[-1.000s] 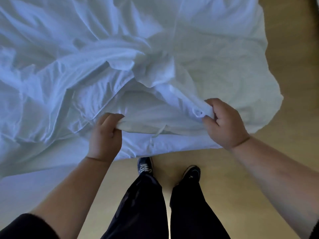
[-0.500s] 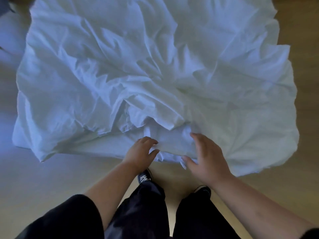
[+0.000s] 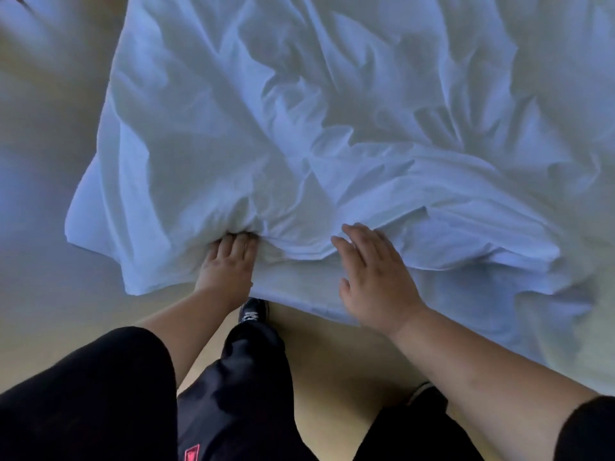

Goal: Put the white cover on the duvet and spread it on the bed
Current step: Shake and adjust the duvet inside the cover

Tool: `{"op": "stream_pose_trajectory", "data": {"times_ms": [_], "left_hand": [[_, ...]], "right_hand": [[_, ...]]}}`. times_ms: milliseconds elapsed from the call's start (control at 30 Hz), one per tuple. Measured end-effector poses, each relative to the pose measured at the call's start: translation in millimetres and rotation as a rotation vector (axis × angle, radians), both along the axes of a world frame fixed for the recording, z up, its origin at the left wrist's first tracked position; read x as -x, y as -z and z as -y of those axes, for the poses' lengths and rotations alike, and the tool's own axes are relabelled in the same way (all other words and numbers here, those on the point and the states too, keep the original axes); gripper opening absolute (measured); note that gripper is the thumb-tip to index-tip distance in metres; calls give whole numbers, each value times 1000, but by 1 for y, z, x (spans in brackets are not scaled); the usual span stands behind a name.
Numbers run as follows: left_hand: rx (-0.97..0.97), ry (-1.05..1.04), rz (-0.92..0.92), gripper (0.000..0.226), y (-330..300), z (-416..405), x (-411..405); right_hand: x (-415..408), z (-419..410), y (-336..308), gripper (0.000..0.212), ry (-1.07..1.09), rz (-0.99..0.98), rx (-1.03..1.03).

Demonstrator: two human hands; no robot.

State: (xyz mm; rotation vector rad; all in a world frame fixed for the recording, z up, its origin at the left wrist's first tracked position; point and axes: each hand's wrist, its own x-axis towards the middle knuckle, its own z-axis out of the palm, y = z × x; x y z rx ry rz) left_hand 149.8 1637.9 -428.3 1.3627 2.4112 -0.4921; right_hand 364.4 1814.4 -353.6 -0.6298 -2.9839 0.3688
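A crumpled white duvet cover [image 3: 299, 111] lies spread on the floor and fills most of the view. At its near edge the opening shows layered fabric, with the duvet [image 3: 466, 241] inside under the top layer. My left hand [image 3: 229, 261] reaches into the folds at the opening; its fingertips are buried in the cloth, so I cannot see whether they grip. My right hand [image 3: 372, 277] hovers flat, fingers straight, over the near edge of the cover, holding nothing.
A light wooden floor [image 3: 50, 311] surrounds the cover on the left and in front. My legs in dark trousers and a dark shoe [image 3: 253, 311] stand right at the cover's near edge.
Both hands let go of the cover's edge they gripped a second ago. The view shifted left; my left hand pushed into the folds and my right hand opened flat.
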Motion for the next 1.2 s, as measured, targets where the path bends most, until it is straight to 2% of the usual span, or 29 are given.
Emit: {"op": "stream_pose_trajectory", "data": {"times_ms": [167,267,300,333,400,433,500,567,633,800,867,900,967,1033,1133,1200], "left_hand": [[-105,247,-58,73,22,-13,87],[-33,456,-129,63,18,-17,147],[-71,486,-185,59,13,-15,165],[-116,484,-226,55,10,-12,183],[-129,403,-224,44,-6,-4,209],[-105,352,-187,39,-17,2,221],[-36,269,-120,32,-50,18,247],[-45,238,-92,27,-95,41,278],[-72,253,-153,26,-148,69,318],[-41,264,-317,36,-283,137,398],[-1,228,-343,40,-312,167,412],[23,215,-341,40,-317,185,415],[90,135,-336,36,-308,224,417],[266,41,-341,37,-278,252,410],[516,-116,-250,42,-226,267,380],[592,-159,-181,47,-193,261,354]], "right_hand": [[75,10,41,88,41,547,-21],[96,9,61,97,149,720,-47],[101,9,67,92,176,707,-76],[106,8,73,78,196,679,-101],[117,8,69,42,231,621,-102],[125,9,58,33,250,632,-52],[144,14,32,30,257,613,73],[167,26,-5,25,175,576,231],[196,46,-51,14,86,541,347],[253,112,-154,13,-55,355,483],[264,132,-166,37,-73,308,535],[267,141,-164,44,-104,321,545],[269,155,-146,40,-195,429,499],[259,160,-118,34,-263,678,460],[225,159,-89,52,-312,1016,552],[202,151,-81,58,-244,1050,633]]}}
